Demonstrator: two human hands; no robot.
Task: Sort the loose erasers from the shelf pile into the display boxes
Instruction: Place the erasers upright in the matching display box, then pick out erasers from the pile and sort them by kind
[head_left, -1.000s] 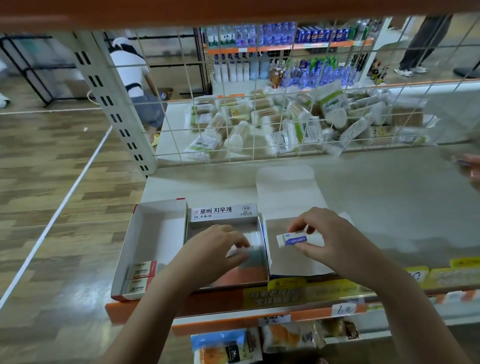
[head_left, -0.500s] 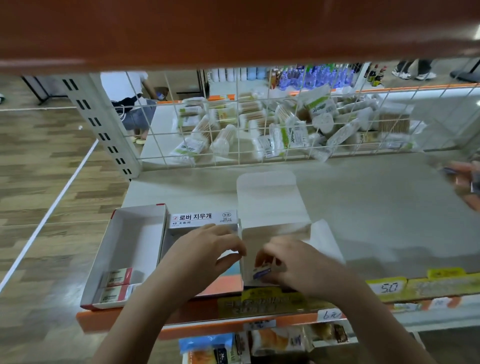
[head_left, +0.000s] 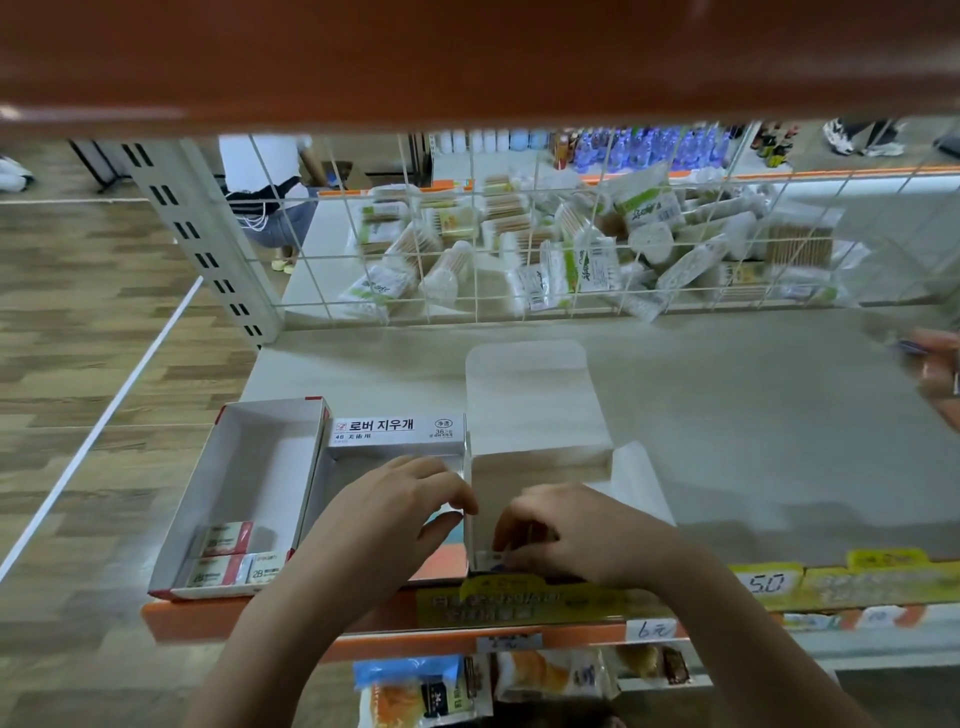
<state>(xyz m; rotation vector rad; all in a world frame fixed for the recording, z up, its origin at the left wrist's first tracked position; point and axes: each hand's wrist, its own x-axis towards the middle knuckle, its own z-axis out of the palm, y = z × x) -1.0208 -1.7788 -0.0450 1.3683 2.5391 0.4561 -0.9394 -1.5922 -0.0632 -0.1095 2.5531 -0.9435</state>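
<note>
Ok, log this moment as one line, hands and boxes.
right hand: setting eraser into right display box | left hand: at middle box edge | left box: three erasers

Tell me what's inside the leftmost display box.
The leftmost display box holds three red-and-white erasers at its near end; the rest shows bare white floor. Nothing covers it.

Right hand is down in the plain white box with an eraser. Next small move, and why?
Probably let go and lift the right hand out. The eraser already sits low at the near front corner of the plain white box, fingers curled over it, while the left hand steadies the wall between boxes.
</note>
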